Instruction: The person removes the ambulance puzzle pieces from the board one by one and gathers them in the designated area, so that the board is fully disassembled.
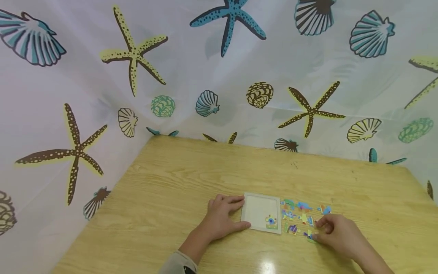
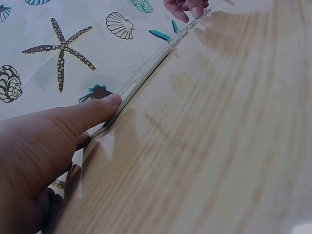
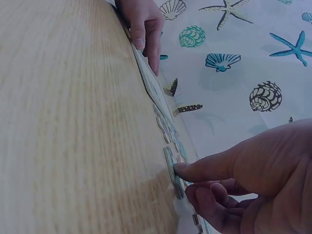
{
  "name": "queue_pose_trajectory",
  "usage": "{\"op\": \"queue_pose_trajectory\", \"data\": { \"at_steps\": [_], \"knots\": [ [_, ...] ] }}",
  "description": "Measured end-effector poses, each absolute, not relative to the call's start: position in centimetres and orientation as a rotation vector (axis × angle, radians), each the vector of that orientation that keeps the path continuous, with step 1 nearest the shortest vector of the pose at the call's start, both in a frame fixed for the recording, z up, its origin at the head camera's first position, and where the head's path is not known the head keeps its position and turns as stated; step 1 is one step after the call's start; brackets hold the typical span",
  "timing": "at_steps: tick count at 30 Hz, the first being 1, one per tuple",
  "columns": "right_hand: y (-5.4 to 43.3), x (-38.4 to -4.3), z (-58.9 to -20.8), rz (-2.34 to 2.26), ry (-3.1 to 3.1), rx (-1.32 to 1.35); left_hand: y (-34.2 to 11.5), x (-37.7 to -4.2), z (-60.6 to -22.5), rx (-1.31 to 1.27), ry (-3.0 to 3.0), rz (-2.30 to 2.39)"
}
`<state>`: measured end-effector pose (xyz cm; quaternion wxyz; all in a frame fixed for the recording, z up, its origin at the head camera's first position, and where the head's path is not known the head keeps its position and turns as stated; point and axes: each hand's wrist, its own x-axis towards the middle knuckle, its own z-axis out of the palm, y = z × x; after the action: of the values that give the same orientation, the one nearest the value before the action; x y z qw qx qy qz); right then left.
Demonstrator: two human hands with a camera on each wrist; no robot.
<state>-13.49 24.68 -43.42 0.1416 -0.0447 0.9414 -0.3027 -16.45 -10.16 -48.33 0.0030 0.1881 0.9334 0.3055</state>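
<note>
Two bare hands are laid on a pale wooden table [image 1: 178,182] that is backed by a white curtain [image 1: 205,57] printed with starfish and shells. The left hand [image 1: 222,215] is placed at the left edge of a square white puzzle tray [image 1: 260,211], with its thumb set against the near left corner and its fingers stretched along the far left corner; the fingers are held nearly straight, so the tray is steadied by touch and is not gripped. In the left wrist view, the thumb tip [image 2: 111,101] is seen pressed against the thin edge of the tray [image 2: 146,73]. One coloured piece [image 1: 271,221] is already seated in the near right corner of the tray, while the remainder of the tray's inside is shown bare and white. Just beside the right edge of the tray, a scatter of loose puzzle pieces [image 1: 301,217] is spread flat on the table. The right hand [image 1: 337,232] is rested at the near right end of that scatter, its fingers curled and its fingertips brought down onto a piece [image 1: 309,236] at the near edge. In the right wrist view, the thumb [image 3: 204,168] is seen laid on top of this piece and the other fingers are curled below it; whether the piece is actually pinched or merely pressed cannot be told.
</note>
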Motion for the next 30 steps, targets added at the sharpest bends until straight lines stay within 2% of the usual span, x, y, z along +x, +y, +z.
{"op": "queue_pose_trajectory", "data": {
  "at_steps": [6, 13, 19, 30],
  "knots": [
    [22.9, -13.7, -42.7, -0.861, 2.775, -0.228, -10.6, -16.6, -48.2, 0.577, 2.939, 0.992],
    [21.1, -14.5, -42.9, -1.146, 2.567, -0.428, -10.3, -16.6, -48.4, 0.594, 2.922, 0.991],
    [19.2, -15.3, -43.1, -1.285, 2.419, -0.449, -10.2, -16.6, -48.3, 0.597, 2.92, 0.985],
    [16.3, -16.3, -43.6, -1.037, 2.57, -0.563, -10.1, -16.5, -48.2, 0.592, 2.928, 0.966]
  ]
}}
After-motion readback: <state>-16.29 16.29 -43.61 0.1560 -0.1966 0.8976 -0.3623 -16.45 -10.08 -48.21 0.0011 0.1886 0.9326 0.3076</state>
